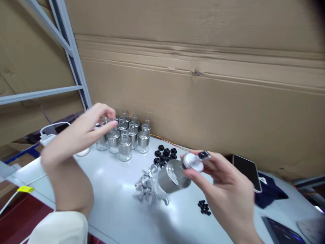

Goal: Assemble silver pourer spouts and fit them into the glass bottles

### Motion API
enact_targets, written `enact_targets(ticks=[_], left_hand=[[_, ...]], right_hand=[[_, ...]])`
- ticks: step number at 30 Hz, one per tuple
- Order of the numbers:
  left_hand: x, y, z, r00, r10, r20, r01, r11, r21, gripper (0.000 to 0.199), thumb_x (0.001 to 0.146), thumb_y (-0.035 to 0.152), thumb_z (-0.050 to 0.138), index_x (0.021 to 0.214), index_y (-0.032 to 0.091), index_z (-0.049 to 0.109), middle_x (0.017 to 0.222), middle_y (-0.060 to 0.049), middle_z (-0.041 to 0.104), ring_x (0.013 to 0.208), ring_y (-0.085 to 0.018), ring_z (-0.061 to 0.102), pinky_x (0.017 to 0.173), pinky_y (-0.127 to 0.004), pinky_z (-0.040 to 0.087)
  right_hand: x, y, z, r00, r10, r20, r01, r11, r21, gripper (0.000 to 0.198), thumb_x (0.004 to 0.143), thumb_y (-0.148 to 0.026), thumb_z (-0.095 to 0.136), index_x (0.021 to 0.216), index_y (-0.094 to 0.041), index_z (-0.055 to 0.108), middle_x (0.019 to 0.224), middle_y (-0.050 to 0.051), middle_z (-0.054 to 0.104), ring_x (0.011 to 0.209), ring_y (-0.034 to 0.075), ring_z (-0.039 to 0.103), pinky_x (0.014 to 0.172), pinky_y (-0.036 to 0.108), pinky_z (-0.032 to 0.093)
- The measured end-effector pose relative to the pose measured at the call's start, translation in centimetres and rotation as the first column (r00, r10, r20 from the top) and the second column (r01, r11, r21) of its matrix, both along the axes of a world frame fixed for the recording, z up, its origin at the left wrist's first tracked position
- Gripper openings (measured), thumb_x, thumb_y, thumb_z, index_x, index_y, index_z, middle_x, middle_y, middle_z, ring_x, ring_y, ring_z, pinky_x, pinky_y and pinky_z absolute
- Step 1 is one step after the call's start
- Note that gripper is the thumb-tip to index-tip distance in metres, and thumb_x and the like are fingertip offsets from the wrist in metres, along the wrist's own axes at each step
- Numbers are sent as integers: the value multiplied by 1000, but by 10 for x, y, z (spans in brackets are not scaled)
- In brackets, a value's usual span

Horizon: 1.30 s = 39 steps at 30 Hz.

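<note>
My right hand (225, 189) grips a glass bottle (174, 176) with a metal band by its neck end. The bottle is tilted, base toward the lower left. A pale round cap (193, 162) with a black-tipped spout (203, 155) sits at its top. My left hand (95, 123) hovers at the left end of a group of similar glass bottles (125, 147), thumb and fingers apart, with nothing visible between them. Silver metal pieces (146, 186) lie in a heap beside the held bottle. Motion blurs it a little.
Black stopper-like parts (166, 152) lie behind the held bottle, smaller black pieces (204, 207) near my right hand. A dark-screened device (246, 172) and dark blue cloth (273, 189) are at right. A cardboard wall (203, 112) backs the white table (111, 213); a metal shelf frame (73, 57) stands left.
</note>
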State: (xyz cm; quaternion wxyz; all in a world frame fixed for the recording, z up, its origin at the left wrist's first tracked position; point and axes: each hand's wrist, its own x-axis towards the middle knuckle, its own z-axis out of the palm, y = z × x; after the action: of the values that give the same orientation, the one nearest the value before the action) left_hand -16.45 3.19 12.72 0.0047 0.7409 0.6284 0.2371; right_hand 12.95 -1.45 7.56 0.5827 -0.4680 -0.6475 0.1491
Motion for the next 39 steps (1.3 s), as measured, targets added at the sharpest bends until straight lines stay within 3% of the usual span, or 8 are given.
enact_targets(ticks=[3,5,11,16,20,25,31,39], left_hand=[[-1,34,-9,988,-61,-143,22,966,-259,23,86,37,49,98,21,61,97,-4,55,92,-20,56,84,-31,44],[-1,54,-16,973,-121,-195,47,937,-347,25,84,37,53,100,22,64,102,-5,57,97,-22,57,86,-30,43],[8,76,-30,958,-132,-256,22,919,-393,26,76,37,63,99,26,71,110,-5,65,108,-24,56,87,-28,43],[21,75,-31,955,-95,-279,-42,894,-447,27,75,33,63,97,23,74,96,-7,74,91,-23,66,70,-25,45],[29,73,-30,946,-89,-312,-64,891,-450,23,72,30,65,90,21,76,88,-9,75,87,-26,68,67,-27,45],[33,70,-27,939,-86,-332,-79,888,-453,17,66,26,69,80,19,76,83,-11,75,86,-28,68,66,-29,44],[25,65,-27,955,-110,-274,-42,868,-495,13,67,19,68,77,17,76,79,-9,75,79,-22,67,60,-24,41],[6,25,-16,983,-68,-168,-28,860,-509,15,74,18,60,77,18,74,66,-1,70,63,-14,61,57,-21,39]], right_hand=[[-30,25,3,987,155,-53,-157,987,-42,22,69,-34,77,83,-21,66,74,2,74,63,16,68,61,27,62],[-48,42,-1,969,228,-97,-236,968,-87,22,68,-32,77,83,-20,65,75,2,74,65,17,68,61,28,61],[-82,82,-26,939,303,-161,-332,921,-204,30,66,-39,77,82,-19,60,80,5,75,71,21,71,64,32,59],[-96,98,-42,949,305,-82,-316,909,-273,29,69,-41,73,82,-20,57,83,9,76,77,24,71,69,34,56],[-97,102,-49,938,346,15,-323,890,-324,29,72,-42,69,85,-20,56,86,9,75,75,23,70,68,34,54],[-90,107,-41,906,386,175,-300,876,-377,27,71,-38,71,86,-21,57,87,7,73,83,25,68,68,34,51],[-87,116,-33,849,443,288,-299,852,-431,20,77,-31,67,91,-20,56,82,4,71,72,20,67,63,31,50],[-105,132,-41,851,424,309,-287,869,-403,24,79,-32,68,97,-20,59,81,3,71,70,19,66,64,30,49]])
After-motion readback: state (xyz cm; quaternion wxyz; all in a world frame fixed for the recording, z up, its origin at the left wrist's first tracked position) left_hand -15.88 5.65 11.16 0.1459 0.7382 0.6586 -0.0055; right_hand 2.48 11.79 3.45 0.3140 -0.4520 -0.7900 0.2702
